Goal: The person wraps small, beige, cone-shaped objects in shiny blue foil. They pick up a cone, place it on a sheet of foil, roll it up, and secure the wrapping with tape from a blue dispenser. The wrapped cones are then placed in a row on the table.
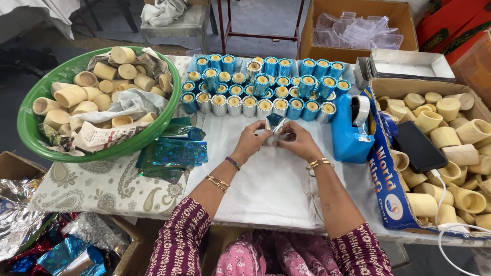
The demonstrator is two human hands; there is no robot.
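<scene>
Both my hands meet over the white paper point(266, 179) at the table's middle. My left hand point(250, 141) and my right hand point(297, 143) together grip a small cup wrapped in shiny silver-blue foil point(276, 124). Just beyond them stand rows of foil-wrapped cups point(263, 92), blue and silver, with cream-coloured tops. A stack of blue holographic foil sheets point(174, 151) lies left of my left hand.
A green basin point(30, 133) of bare cream cups and crumpled newspaper sits at the left. A blue tape dispenser point(350, 130) stands right of my hands. A cardboard box point(388, 189) at right holds more bare cups and a black phone point(419, 147). Foil scraps point(30, 230) fill a box at lower left.
</scene>
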